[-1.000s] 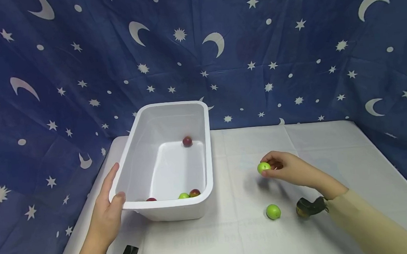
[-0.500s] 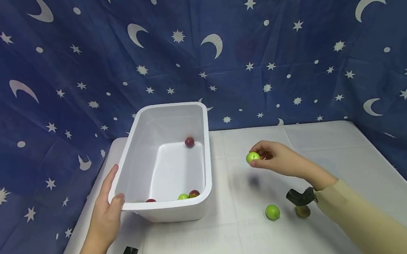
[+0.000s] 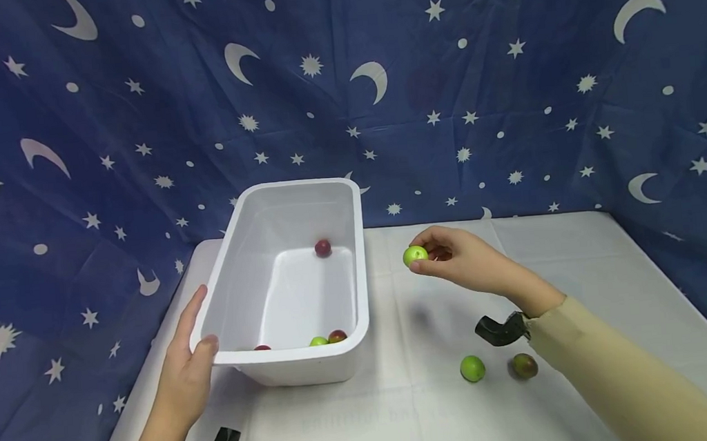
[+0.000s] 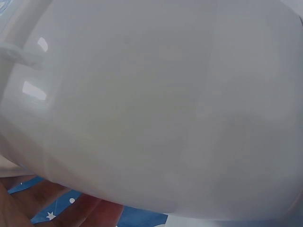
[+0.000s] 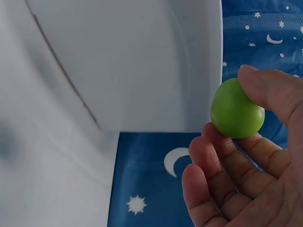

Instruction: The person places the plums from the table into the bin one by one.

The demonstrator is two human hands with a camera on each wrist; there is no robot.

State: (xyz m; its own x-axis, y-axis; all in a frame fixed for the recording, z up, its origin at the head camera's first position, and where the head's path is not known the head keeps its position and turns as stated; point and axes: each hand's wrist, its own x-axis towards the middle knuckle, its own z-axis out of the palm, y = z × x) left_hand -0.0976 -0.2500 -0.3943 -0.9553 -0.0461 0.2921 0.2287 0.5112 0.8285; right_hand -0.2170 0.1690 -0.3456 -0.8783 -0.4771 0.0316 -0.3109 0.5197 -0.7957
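A white plastic basin (image 3: 290, 369) stands left of centre. My left hand (image 3: 181, 369) grips its near left corner, thumb over the rim. In the left wrist view the basin's outer wall (image 4: 142, 109) fills most of the picture, with fingers at the lower left. My right hand (image 3: 465, 260) pinches a green plum (image 5: 236, 109) between thumb and fingertips, above the table and right of the basin. Inside the basin a dark red plum (image 3: 322, 248) lies toward the far end. A green plum (image 3: 318, 341) and two reddish ones are partly hidden behind the near rim.
Another green plum (image 3: 472, 369) and a brownish green plum (image 3: 524, 366) lie on the white tablecloth (image 3: 401, 424), below my right wrist. A blue curtain (image 3: 419, 104) with moons and stars hangs behind the table and along its sides.
My right hand has moved left and away from me toward the basin, with the green plum in it. The brownish plum has come out from behind the wrist camera. My left hand stays put.
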